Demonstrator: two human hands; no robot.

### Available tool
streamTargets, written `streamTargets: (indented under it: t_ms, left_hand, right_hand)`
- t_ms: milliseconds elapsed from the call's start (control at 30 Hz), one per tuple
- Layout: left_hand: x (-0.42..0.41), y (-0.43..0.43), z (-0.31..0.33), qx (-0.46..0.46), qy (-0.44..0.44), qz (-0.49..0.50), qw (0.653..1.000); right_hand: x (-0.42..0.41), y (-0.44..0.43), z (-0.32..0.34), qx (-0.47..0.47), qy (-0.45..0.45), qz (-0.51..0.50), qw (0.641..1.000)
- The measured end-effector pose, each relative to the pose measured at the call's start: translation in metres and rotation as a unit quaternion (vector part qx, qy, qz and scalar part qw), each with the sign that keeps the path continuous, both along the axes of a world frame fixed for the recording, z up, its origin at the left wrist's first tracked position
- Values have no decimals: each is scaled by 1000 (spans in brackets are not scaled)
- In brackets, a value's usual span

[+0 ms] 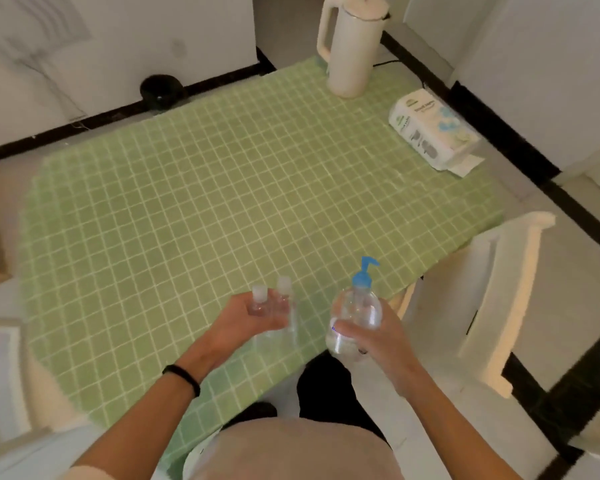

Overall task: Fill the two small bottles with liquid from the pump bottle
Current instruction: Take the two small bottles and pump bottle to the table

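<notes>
Pump bottle (357, 311): clear, rounded body, blue pump head with spout toward upper right, liquid visible in lower part; lower centre-right of frame, over near table edge. Gripped by right hand (374, 341), fingers curled round the body, thumb across the front. Short bottle (258, 303) and tall bottle (287, 306): clear, white caps on, side by side at lower centre, left of pump bottle and apart from it. Both held in left hand (243, 318), palm up, fingers curled under and round the pair. Black band (182, 374) on left wrist. Table (222, 188): green checked cloth, bare across middle and left; near edge running diagonally beneath the hands. Cream jug (352, 46) top centre-right at far edge. Tissue pack (433, 129) upper right, at right edge. White chair (499, 299) lower right, just beside table corner. Black round object (161, 91) on floor, upper left, beyond far edge.
</notes>
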State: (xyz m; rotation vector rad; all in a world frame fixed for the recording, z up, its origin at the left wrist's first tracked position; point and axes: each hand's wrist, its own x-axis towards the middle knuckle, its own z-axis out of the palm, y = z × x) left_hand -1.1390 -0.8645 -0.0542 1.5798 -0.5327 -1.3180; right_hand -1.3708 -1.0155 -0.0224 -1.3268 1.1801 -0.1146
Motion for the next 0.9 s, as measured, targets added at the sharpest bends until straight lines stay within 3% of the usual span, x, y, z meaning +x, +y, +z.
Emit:
streamTargets:
  t_ms: [400, 700, 900]
  left_hand:
    - [22, -135, -53, 43, -117, 152, 980]
    - [44, -200, -97, -24, -149, 173, 973]
    - [52, -219, -117, -37, -165, 173, 970]
  right_hand:
    - [93, -192, -84, -136, -1, 166, 977]
    - [139, -252, -125, -245, -49, 229, 941]
    - [141, -274, -139, -259, -54, 224, 938]
